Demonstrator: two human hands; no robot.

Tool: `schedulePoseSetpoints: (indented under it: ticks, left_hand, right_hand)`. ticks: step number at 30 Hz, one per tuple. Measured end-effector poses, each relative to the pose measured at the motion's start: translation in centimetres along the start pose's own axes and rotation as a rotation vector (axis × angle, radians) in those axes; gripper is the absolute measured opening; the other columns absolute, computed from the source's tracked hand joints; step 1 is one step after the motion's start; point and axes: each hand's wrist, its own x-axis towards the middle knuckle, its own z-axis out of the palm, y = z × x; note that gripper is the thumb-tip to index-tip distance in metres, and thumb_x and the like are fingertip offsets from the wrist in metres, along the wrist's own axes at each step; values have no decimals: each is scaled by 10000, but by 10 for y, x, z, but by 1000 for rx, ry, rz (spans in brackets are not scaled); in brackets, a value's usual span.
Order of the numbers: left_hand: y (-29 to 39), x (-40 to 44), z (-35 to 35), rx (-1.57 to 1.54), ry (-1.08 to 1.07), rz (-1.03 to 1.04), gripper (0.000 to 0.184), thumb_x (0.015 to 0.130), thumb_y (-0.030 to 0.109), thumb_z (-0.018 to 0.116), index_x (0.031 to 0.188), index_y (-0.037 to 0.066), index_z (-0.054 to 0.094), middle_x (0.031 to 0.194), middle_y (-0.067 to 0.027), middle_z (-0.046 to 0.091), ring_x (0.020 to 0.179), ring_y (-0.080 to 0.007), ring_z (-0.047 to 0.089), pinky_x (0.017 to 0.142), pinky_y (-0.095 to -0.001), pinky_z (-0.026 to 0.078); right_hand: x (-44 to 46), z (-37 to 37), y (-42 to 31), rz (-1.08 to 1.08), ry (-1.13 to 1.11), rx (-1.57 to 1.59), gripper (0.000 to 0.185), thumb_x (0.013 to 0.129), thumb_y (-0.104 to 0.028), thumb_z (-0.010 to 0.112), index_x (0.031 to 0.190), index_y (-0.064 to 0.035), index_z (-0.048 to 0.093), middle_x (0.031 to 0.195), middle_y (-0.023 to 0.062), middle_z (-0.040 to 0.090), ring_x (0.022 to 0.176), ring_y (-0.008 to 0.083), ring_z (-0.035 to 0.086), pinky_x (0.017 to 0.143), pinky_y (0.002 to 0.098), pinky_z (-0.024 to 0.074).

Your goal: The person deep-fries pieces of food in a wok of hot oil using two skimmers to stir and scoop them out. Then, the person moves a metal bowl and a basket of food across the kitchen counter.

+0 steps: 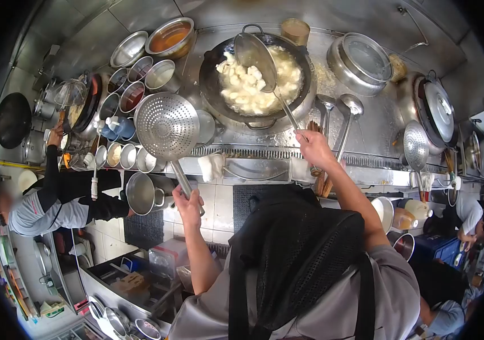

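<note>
My left hand [188, 203] is closed round the metal handle of a perforated skimmer [167, 126]. Its wide round head, full of small holes, hangs left of the wok, over the edge of the counter. With my right hand [315, 149] I grip the handle of a second skimmer [256, 59], whose wide grey head tilts over the wok; whether it is mesh or solid I cannot make out. Pale, lumpy pieces of food [242, 85] bubble in oil inside the dark wok [210, 93]. The grey head partly covers the food.
Pots and bowls of sauces [132, 96] crowd the left counter. A covered steel pot [361, 62], ladles [350, 105] and another perforated skimmer [416, 141] are on the right. A steel pot [141, 194] hangs below left. One person [52, 204] works at left; others [468, 212] are at far right.
</note>
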Motion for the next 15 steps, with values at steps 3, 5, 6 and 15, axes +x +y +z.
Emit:
schedulePoseSetpoints:
  ticks: [3, 5, 6, 15]
  left_hand:
    - [-4, 5, -7, -24, -20, 7, 395, 888, -24, 641, 1207, 16, 412, 916, -88, 597, 585, -121, 544, 496, -249, 441]
    - [-4, 7, -9, -40, -31, 4, 419, 903, -22, 637, 1242, 1, 392, 930, -91, 569, 594, -127, 541, 507, -255, 433]
    - [-3, 7, -10, -46, -34, 1, 432, 910, -21, 635, 1260, -6, 381, 936, -92, 555, 599, -129, 540, 512, -259, 428]
    - [-2, 13, -16, -56, -50, 29, 425, 917, -26, 633, 1254, 2, 375, 943, -88, 556, 608, -121, 533, 517, -261, 429]
  right_hand:
    - [-19, 6, -6, -22, -4, -50, 355, 1046, -300, 555, 1264, -45, 673, 570, 10, 494, 426, 126, 494, 399, 330, 428]
    - [-29, 10, -12, -50, 13, -89, 339, 1047, -308, 554, 1247, -68, 684, 575, 4, 489, 440, 113, 486, 400, 323, 426]
    - [-34, 11, -15, -45, 7, -88, 334, 1046, -312, 556, 1237, -71, 689, 576, 1, 486, 446, 109, 483, 401, 320, 425]
    - [-35, 21, -16, 0, -50, -105, 278, 1031, -249, 579, 1131, -12, 686, 601, 143, 550, 487, 205, 584, 538, 414, 476]
